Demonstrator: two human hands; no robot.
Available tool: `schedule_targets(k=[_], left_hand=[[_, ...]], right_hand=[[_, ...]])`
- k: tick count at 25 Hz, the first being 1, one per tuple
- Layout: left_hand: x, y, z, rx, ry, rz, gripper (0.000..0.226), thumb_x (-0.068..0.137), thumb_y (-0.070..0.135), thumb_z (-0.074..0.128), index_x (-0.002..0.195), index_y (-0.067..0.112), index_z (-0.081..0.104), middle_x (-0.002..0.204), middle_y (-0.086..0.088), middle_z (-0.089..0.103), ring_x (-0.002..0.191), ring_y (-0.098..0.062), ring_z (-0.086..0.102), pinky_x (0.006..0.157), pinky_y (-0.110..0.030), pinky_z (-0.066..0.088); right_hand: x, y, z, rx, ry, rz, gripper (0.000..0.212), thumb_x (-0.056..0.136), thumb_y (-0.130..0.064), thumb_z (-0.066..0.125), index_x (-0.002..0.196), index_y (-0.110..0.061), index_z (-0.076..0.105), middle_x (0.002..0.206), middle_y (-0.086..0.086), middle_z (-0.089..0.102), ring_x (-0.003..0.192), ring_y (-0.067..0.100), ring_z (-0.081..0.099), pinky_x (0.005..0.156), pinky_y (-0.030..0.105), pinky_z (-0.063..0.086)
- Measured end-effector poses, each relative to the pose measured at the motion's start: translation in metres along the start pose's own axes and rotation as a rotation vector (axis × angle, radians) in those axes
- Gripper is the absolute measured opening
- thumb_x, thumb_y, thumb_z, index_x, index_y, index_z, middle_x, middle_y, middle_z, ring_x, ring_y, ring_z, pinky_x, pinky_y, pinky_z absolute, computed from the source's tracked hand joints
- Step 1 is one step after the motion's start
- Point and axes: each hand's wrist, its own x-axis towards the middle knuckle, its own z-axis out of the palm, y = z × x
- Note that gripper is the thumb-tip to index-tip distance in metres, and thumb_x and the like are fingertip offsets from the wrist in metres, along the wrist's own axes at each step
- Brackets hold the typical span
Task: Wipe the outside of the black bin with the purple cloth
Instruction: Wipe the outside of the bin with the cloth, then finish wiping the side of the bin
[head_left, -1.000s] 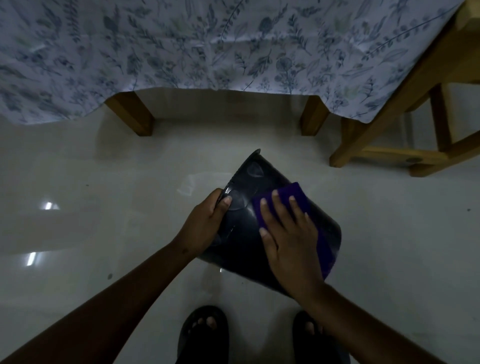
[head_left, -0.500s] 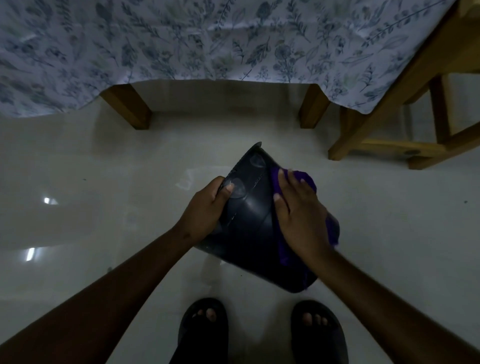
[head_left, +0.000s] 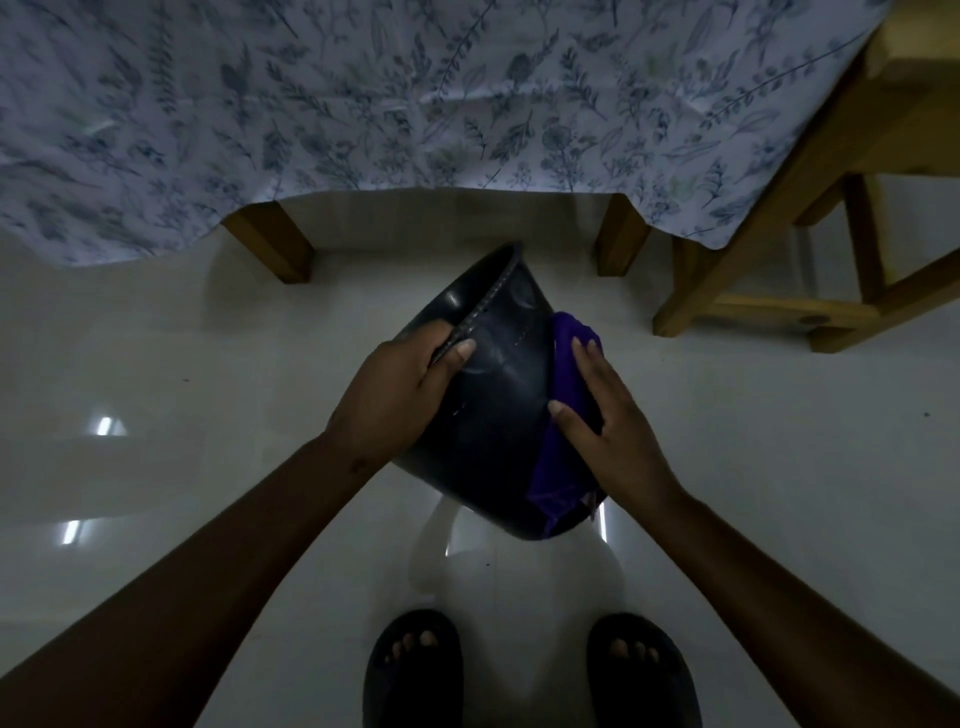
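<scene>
My left hand (head_left: 395, 395) is gripping the black bin (head_left: 498, 405) by its rim; my right hand (head_left: 608, 421) is pressing the purple cloth (head_left: 563, 379) flat against its side.

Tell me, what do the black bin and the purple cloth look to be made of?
The round black bin looks like moulded plastic: smooth, slightly glossy, with soft highlights and a ridged rim. The purple cloth looks like soft matte fabric, possibly microfibre, since it folds and drapes against the bin's side under the right hand.
</scene>
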Motion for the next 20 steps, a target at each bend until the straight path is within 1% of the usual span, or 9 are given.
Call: schedule_targets(k=[3, 5, 7, 9, 11, 13, 16, 18, 20], left_hand=[[-0.008, 0.005, 0.001, 0.126, 0.033, 0.066, 0.029, 0.099, 0.037, 0.041, 0.09, 0.015, 0.058, 0.069, 0.006, 0.061, 0.06, -0.01, 0.059, 0.053, -0.024, 0.044], [-0.014, 0.01, 0.012, 0.314, 0.003, 0.18, 0.038, 0.096, 0.044, 0.032, 0.09, 0.016, 0.057, 0.067, 0.0, 0.065, 0.054, -0.017, 0.061, 0.05, -0.029, 0.049], [-0.017, 0.014, 0.023, 0.459, -0.045, 0.291, 0.037, 0.093, 0.043, 0.031, 0.088, 0.017, 0.056, 0.06, -0.001, 0.064, 0.046, -0.018, 0.059, 0.042, -0.026, 0.044], [-0.017, 0.018, 0.03, 0.562, -0.056, 0.418, 0.025, 0.09, 0.035, 0.046, 0.082, 0.016, 0.059, 0.051, 0.0, 0.06, 0.036, -0.017, 0.053, 0.039, -0.019, 0.03], [-0.02, 0.02, 0.037, 0.635, -0.096, 0.514, 0.014, 0.078, 0.025, 0.068, 0.085, 0.013, 0.064, 0.049, -0.001, 0.06, 0.034, -0.017, 0.053, 0.04, -0.018, 0.023], [-0.026, 0.016, 0.048, 0.664, -0.169, 0.549, 0.026, 0.067, 0.017, 0.077, 0.088, 0.012, 0.063, 0.051, -0.002, 0.061, 0.035, -0.019, 0.053, 0.038, -0.018, 0.023], [-0.036, 0.014, 0.059, 0.635, -0.216, 0.552, 0.01, 0.073, 0.017, 0.066, 0.081, 0.013, 0.061, 0.051, -0.001, 0.06, 0.035, -0.02, 0.052, 0.034, -0.018, 0.029], [-0.041, 0.012, 0.064, 0.576, -0.202, 0.522, 0.013, 0.078, 0.022, 0.052, 0.081, 0.013, 0.061, 0.05, -0.001, 0.059, 0.035, -0.019, 0.053, 0.035, -0.017, 0.029], [-0.044, 0.011, 0.068, 0.53, -0.207, 0.499, 0.013, 0.078, 0.025, 0.055, 0.085, 0.014, 0.06, 0.051, -0.001, 0.061, 0.036, -0.018, 0.055, 0.036, -0.016, 0.031]], right_hand=[[-0.008, -0.004, -0.005, -0.008, 0.138, -0.012, 0.056, 0.096, -0.018, 0.051, 0.147, -0.029, 0.03, 0.151, -0.005, 0.036, 0.135, 0.011, 0.034, 0.11, 0.022, 0.03], [-0.013, -0.007, -0.01, 0.124, 0.161, 0.079, 0.053, 0.096, -0.013, 0.05, 0.145, -0.027, 0.036, 0.139, -0.011, 0.046, 0.126, 0.011, 0.047, 0.096, 0.005, 0.035], [-0.018, -0.013, -0.02, 0.205, 0.209, 0.108, 0.054, 0.096, -0.013, 0.05, 0.145, -0.028, 0.036, 0.137, -0.013, 0.047, 0.12, 0.006, 0.049, 0.087, -0.001, 0.036], [-0.024, -0.021, -0.031, 0.231, 0.268, 0.088, 0.054, 0.095, -0.015, 0.051, 0.145, -0.03, 0.035, 0.139, -0.014, 0.046, 0.121, 0.002, 0.047, 0.09, 0.002, 0.037], [-0.032, -0.027, -0.042, 0.186, 0.309, 0.024, 0.055, 0.095, -0.015, 0.052, 0.146, -0.029, 0.034, 0.141, -0.013, 0.045, 0.124, 0.001, 0.044, 0.096, 0.005, 0.036], [-0.04, -0.029, -0.05, 0.118, 0.318, -0.038, 0.057, 0.094, -0.013, 0.052, 0.146, -0.026, 0.034, 0.145, -0.009, 0.043, 0.129, 0.001, 0.04, 0.102, 0.007, 0.032], [-0.051, -0.024, -0.054, 0.035, 0.293, -0.079, 0.06, 0.093, -0.012, 0.054, 0.147, -0.023, 0.032, 0.15, -0.005, 0.038, 0.136, 0.003, 0.034, 0.107, 0.008, 0.024], [-0.055, -0.018, -0.051, -0.02, 0.238, -0.068, 0.063, 0.093, -0.013, 0.055, 0.148, -0.026, 0.029, 0.154, -0.005, 0.033, 0.138, 0.005, 0.03, 0.106, 0.005, 0.021], [-0.057, -0.013, -0.049, -0.046, 0.189, -0.047, 0.063, 0.093, -0.014, 0.054, 0.148, -0.029, 0.027, 0.155, -0.004, 0.03, 0.139, 0.007, 0.029, 0.108, 0.012, 0.025]])
